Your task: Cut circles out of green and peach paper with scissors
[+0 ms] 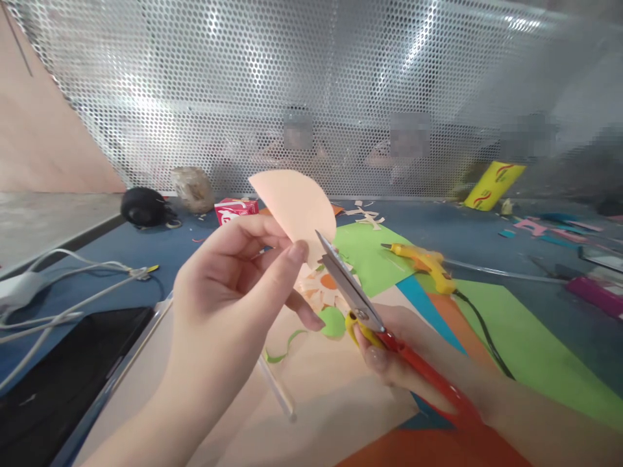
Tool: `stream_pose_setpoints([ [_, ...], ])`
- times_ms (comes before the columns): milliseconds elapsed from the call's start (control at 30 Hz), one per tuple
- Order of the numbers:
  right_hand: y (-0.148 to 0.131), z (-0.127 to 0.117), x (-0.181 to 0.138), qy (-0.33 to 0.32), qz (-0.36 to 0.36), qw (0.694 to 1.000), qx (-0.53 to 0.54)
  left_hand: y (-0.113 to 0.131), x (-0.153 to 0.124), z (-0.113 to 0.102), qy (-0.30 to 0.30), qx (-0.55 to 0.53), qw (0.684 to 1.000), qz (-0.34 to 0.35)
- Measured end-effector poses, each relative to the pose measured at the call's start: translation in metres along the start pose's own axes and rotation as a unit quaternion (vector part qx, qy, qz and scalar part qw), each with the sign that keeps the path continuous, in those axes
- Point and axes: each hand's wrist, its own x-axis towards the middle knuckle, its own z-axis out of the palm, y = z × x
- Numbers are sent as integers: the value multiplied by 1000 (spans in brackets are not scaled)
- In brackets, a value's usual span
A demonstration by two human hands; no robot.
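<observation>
A folded, rounded piece of peach paper point(299, 204) is pinched between the thumb and fingers of my left hand point(243, 279). My right hand point(389, 344) grips scissors point(353, 292) with red and yellow handles. Their blades point up and left, at the lower right edge of the paper; whether they touch it I cannot tell. Below the blades lie a peach paper flower point(324, 285) with an orange centre and a small green paper disc point(333, 321). A curled green strip point(285, 350) and a white stick point(277, 389) rest on the peach sheet point(311, 402) underneath.
A yellow glue gun point(428, 259) with a black cord lies on coloured sheets to the right. On the left are white cables point(73, 279) and a black tablet-like object point(73, 376). A jar point(192, 189), a pink box point(236, 211) and a yellow packet point(494, 186) stand near the perforated metal panel point(341, 84).
</observation>
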Motion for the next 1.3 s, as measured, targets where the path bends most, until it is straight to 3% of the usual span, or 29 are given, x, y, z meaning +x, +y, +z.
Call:
stream_pose_setpoints([
  [133, -4, 2, 0, 24, 12, 1000, 5, -2, 1, 2, 17, -1, 1000, -4],
  [333, -5, 1, 1, -1, 26, 998, 66, 0, -2, 9, 43, 4, 999, -33],
  [567, -1, 0, 3, 4, 6, 1000, 25, 5, -9, 14, 61, 64, 992, -94],
  [767, -2, 0, 2, -12, 52, 997, 59, 1, -7, 9, 4, 25, 997, -74],
  [967, -1, -1, 2, -8, 14, 999, 33, 2, -7, 12, 51, 78, 994, -65],
  [1167, 2, -2, 2, -9, 13, 999, 29, 2, -7, 7, 32, 101, 994, -17],
  [1300, 4, -3, 2, -12, -15, 1000, -7, 3, -8, 8, 55, 135, 989, -5],
])
